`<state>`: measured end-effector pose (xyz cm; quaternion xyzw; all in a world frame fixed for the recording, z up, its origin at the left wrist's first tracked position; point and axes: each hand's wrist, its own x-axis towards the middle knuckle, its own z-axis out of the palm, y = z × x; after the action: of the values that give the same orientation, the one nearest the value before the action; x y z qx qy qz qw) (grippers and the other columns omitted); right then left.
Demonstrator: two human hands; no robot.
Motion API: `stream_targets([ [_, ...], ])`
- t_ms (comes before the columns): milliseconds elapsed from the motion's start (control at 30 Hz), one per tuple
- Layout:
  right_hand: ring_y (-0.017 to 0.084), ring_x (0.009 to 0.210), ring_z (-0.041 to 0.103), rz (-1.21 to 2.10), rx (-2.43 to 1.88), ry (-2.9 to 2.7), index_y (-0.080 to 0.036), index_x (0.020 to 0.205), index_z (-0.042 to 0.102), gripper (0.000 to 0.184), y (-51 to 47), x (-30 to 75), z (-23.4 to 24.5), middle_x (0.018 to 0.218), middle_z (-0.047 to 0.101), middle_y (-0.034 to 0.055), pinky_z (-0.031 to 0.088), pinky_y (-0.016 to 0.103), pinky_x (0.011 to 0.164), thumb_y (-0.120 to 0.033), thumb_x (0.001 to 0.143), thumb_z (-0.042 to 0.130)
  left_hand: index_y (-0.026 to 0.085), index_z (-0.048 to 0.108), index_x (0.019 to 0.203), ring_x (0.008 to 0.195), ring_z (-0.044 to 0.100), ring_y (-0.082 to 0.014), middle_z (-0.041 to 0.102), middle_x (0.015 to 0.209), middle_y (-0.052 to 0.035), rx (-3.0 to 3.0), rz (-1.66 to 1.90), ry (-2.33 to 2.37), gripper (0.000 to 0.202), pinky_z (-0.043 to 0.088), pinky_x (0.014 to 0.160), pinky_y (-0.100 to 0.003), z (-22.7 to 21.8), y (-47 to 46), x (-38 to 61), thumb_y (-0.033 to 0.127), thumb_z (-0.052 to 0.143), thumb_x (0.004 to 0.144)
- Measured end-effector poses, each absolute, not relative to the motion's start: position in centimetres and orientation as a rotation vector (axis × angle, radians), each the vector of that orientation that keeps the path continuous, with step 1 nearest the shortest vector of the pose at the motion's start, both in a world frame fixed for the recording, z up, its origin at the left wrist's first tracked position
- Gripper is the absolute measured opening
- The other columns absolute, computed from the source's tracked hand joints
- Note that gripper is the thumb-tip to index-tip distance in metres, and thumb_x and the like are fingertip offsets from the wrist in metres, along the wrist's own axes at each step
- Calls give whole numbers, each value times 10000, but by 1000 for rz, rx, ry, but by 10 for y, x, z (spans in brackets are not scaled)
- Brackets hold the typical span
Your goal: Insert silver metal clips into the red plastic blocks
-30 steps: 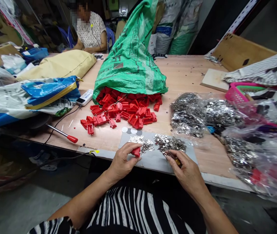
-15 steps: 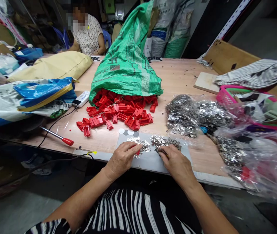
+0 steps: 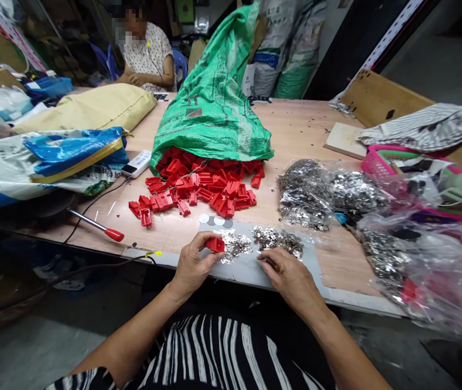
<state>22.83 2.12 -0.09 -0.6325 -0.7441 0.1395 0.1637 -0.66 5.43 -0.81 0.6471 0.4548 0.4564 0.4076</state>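
Note:
My left hand (image 3: 194, 261) pinches a small red plastic housing (image 3: 215, 244) just above the grey mat (image 3: 247, 265) at the table's near edge. My right hand (image 3: 290, 276) is curled with its fingertips pressed onto the mat beside two small heaps of shiny metal clips (image 3: 277, 239); a thin tool seems to lie in its fingers, though I cannot make it out. More red housings (image 3: 198, 189) spill from a green woven sack (image 3: 214, 108) beyond the mat.
Clear bags of metal parts (image 3: 324, 192) lie to the right, with a pink basket (image 3: 381, 160) behind. A red-handled screwdriver (image 3: 98, 226), a white power strip (image 3: 137, 162) and blue-white sacks (image 3: 52, 157) sit left. Another person (image 3: 145, 51) sits at the far side.
My left hand has lifted slightly and turned the red housing into view. My right hand has slid a little left along the mat near the clips.

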Motion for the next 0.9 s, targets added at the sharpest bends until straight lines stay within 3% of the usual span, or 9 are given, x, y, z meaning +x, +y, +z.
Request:
stream_targets([
  [167,182,862,641,549,-1765,-2156,-247,948,644,174,14,230,-1,943,657,26,499,304,751,-254,901,476,192,562,1065,980,652,-170,660,1089,-57,1457,1147,1071,316,511,917,-321,-13,46,-5,209,692,778],
  [433,190,847,656,351,-1856,-2131,-244,965,613,115,8,229,-10,960,666,19,500,294,696,-295,887,545,194,564,1051,987,657,-180,667,1088,-60,1383,1173,1017,331,523,916,-332,-15,39,4,252,720,765],
  [567,177,814,661,220,-1800,-2159,-245,940,613,123,7,220,-14,951,673,19,484,266,645,-283,920,497,199,586,1089,984,655,-178,663,1100,-58,1455,1166,1032,355,526,905,-311,-14,37,7,272,718,768],
  [900,174,824,678,170,-1758,-2073,-228,945,626,156,15,225,-8,977,690,27,500,273,676,-260,926,475,203,605,1117,957,656,-171,667,1088,-58,1556,1175,1091,348,528,878,-292,-14,34,8,272,698,788],
])
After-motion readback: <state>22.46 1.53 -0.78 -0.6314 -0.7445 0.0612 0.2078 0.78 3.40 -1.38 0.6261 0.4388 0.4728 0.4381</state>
